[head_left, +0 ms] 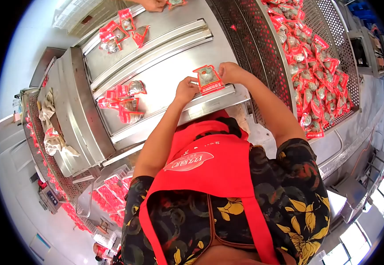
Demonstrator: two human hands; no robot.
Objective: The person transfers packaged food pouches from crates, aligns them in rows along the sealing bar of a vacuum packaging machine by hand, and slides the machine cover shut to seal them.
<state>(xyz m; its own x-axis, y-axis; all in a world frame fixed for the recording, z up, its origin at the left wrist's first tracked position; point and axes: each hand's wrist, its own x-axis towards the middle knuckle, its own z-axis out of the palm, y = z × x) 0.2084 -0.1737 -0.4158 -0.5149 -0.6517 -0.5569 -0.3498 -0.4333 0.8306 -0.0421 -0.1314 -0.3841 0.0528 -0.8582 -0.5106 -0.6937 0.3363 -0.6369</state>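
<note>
A red-edged clear plastic food packet (208, 76) lies at the near right end of the steel worktop, with a roundish greenish-brown item inside. My left hand (186, 91) is closed, its fingertips pinching the packet's left edge. At the opposite edge my right hand (230, 72) is closed too, with thumb and fingers on the packet's upper right side. Further left on the same steel surface lies a loose cluster of similar packets (129, 105), several overlapping one another.
Metal bars (152, 57) split the steel worktop (165, 79). Beyond them lie more packets (114, 32) and another person's hand (154, 4). On the right, a perforated metal tray (336, 22) holds a heap of packets. A steel housing (74, 106) with cloths (52, 141) stands left.
</note>
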